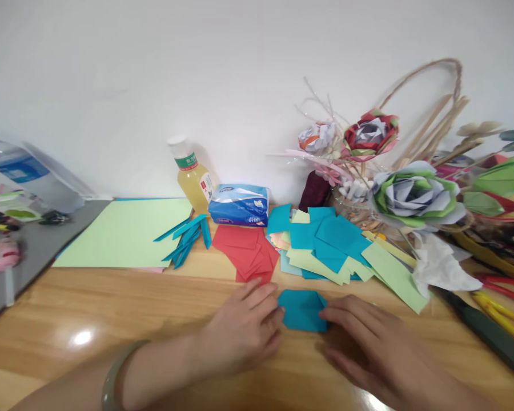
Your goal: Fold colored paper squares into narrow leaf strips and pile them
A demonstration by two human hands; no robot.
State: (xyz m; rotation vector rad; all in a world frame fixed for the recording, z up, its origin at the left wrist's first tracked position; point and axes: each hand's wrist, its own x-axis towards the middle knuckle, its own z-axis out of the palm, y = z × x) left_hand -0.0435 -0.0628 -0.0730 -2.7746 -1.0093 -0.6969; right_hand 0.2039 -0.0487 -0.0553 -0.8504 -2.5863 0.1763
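Around flat teal clipped-corner paper (302, 310): left hand (246, 322), grip unclear; right hand (370, 337) touching, loosely spread; folding, seemingly, wanting creasing!

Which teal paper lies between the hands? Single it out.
The folded teal piece, lying between the left hand and the right hand; the teal strips and other teal sheets lie piled farther back.

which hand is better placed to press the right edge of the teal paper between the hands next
Probably the right hand: its fingers are already at that edge of the teal paper. The left hand is by the opposite edge and would have to reach across.
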